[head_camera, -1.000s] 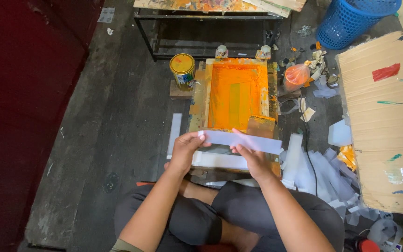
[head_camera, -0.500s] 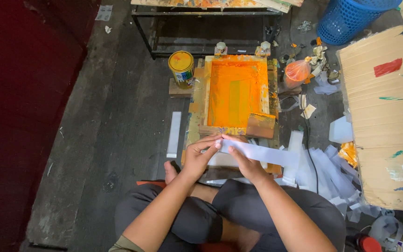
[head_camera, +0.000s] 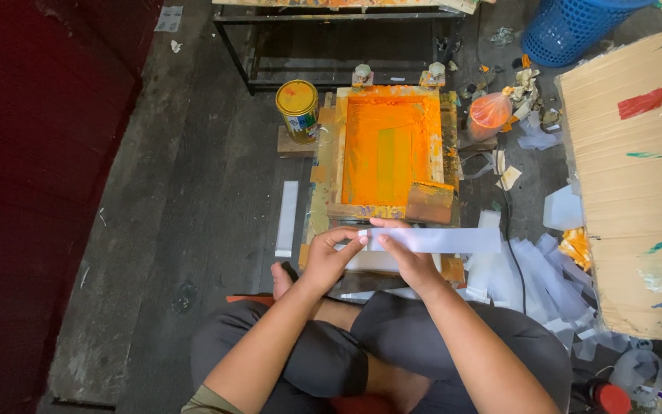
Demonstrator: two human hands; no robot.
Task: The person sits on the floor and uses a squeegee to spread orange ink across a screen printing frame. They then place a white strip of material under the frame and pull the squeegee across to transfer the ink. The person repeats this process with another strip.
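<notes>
A white strip (head_camera: 442, 240) is pinched by both hands, left (head_camera: 329, 259) and right (head_camera: 410, 257); orange ink is held in the frame (head_camera: 387, 149), a tin (head_camera: 298, 110) sits beside

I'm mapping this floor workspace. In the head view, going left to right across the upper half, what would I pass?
Paint can → orange printing frame → orange plastic bag → blue basket → cardboard sheet.

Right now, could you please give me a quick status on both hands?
Left hand and right hand pinch pale strip. Orange screen frame ahead. Nothing between.
</notes>
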